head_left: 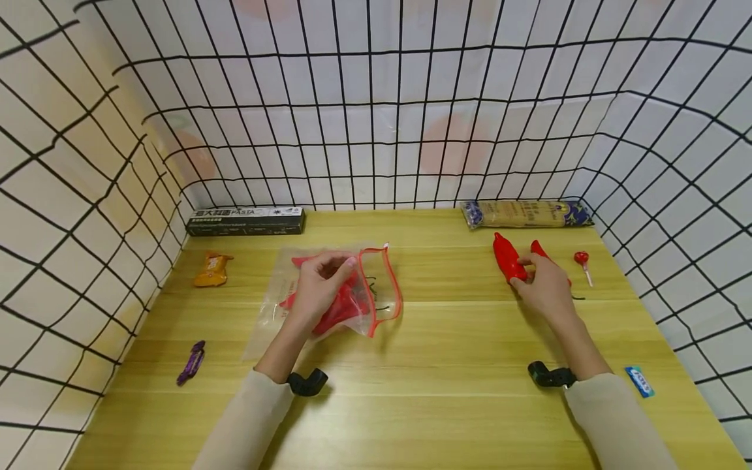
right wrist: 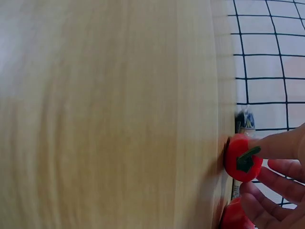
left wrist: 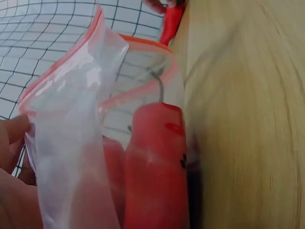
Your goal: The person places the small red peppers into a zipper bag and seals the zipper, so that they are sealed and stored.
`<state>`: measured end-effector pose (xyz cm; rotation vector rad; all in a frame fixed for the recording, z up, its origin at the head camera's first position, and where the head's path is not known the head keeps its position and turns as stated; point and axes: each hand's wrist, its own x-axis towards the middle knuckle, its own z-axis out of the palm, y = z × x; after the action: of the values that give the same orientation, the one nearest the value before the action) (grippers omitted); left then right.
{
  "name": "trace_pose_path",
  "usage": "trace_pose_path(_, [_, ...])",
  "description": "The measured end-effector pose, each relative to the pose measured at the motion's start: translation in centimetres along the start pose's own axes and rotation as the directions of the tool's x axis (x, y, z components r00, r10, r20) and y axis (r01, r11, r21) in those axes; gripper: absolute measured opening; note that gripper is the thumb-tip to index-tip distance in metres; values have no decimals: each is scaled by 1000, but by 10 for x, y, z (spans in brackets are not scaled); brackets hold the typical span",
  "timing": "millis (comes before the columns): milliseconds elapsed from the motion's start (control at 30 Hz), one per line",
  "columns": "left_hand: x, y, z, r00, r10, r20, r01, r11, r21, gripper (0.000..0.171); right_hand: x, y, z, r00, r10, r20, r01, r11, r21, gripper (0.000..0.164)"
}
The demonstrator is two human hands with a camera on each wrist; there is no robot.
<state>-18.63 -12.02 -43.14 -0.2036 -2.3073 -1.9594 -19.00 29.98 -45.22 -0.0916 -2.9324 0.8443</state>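
My left hand (head_left: pixel 320 284) pinches the upper layer of a clear zip bag (head_left: pixel 267 313) with a red rim, lying on the table. The bag's mouth gapes toward the right. Inside it are several red peppers (head_left: pixel 343 310) with dark stems; the left wrist view shows one pepper (left wrist: pixel 157 167) close up behind the plastic. On the right, my right hand (head_left: pixel 543 284) holds a red pepper (head_left: pixel 507 256) between thumb and fingers. Its green stem (right wrist: pixel 246 162) faces the right wrist camera. A second loose pepper (head_left: pixel 537 248) lies beside it, partly hidden by the hand.
A black pasta box (head_left: pixel 245 222) and a noodle packet (head_left: pixel 529 214) lie along the back by the wire grid (head_left: pixel 370 104). Orange candy (head_left: pixel 211 270) and purple candy (head_left: pixel 190 363) are at left. A red lollipop (head_left: pixel 581 259) and blue packet (head_left: pixel 639 381) are at right.
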Motion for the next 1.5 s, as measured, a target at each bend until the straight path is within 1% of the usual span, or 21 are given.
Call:
trace_pose_path(100, [1, 0, -2, 1000, 4, -5, -4, 1000, -11, 31, 0, -2, 1, 1000, 5, 1, -5, 1000, 20, 47])
trace_pose_path(167, [0, 0, -3, 1000, -7, 0, 7, 999, -42, 31, 0, -3, 3, 1000, 5, 2, -5, 999, 34, 47])
trace_pose_path(267, [0, -2, -1, 1000, -15, 13, 16, 997, -82, 30, -1, -3, 5, 999, 32, 15, -32, 999, 41, 51])
trace_pose_path(333, [-1, -3, 0, 1000, -14, 24, 17, 995, -97, 29, -1, -3, 7, 998, 62, 26, -63, 997, 43, 57])
trace_pose_path(433, [-1, -3, 1, 999, -17, 41, 22, 994, -104, 29, 0, -4, 9, 991, 132, 36, -134, 990, 51, 72])
trace_pose_path(533, [-2, -4, 2, 998, -31, 50, 36, 994, -103, 28, 7, -5, 12, 977, 211, 22, -212, 975, 61, 83])
trace_pose_path(600, [-2, -5, 3, 998, -37, 53, 42, 993, -106, 28, 17, -8, 16, 969, 247, 9, -247, 968, 47, 86])
trace_pose_path(700, [-2, -6, 4, 998, -42, 57, 47, 994, -103, 29, 31, -13, 21, 962, 273, -8, -273, 962, -14, 86])
trace_pose_path(800, [-1, -6, 5, 997, -39, 60, 45, 994, -99, 29, 42, -17, 25, 956, 294, 3, -294, 954, -62, 86])
trace_pose_path(867, [-1, -7, 6, 997, -33, 64, 39, 994, -99, 28, 46, -20, 26, 951, 310, 15, -308, 949, -70, 82])
trace_pose_path(933, [-1, -7, 6, 997, -25, 66, 32, 994, -105, 27, 48, -21, 27, 947, 320, 34, -318, 947, -52, 75])
trace_pose_path(1067, [-1, -8, 7, 997, -26, 72, 33, 994, -106, 27, 47, -22, 26, 945, 319, 70, -319, 948, -9, 61])
trace_pose_path(1267, [-2, -8, 6, 996, -41, 78, 49, 994, -95, 30, 35, -23, 22, 962, 233, 139, -241, 970, 40, 52])
trace_pose_path(1367, [-2, -8, 6, 996, -36, 77, 44, 994, -101, 30, 26, -24, 21, 964, 189, 186, -218, 964, 152, 50])
trace_pose_path(1433, [-2, -7, 7, 997, -31, 75, 40, 993, -108, 30, 20, -25, 21, 964, 154, 215, -206, 946, 249, 48])
trace_pose_path(1500, [-1, -7, 7, 997, -28, 71, 36, 993, -116, 29, 15, -26, 20, 965, 116, 237, -197, 915, 354, 47])
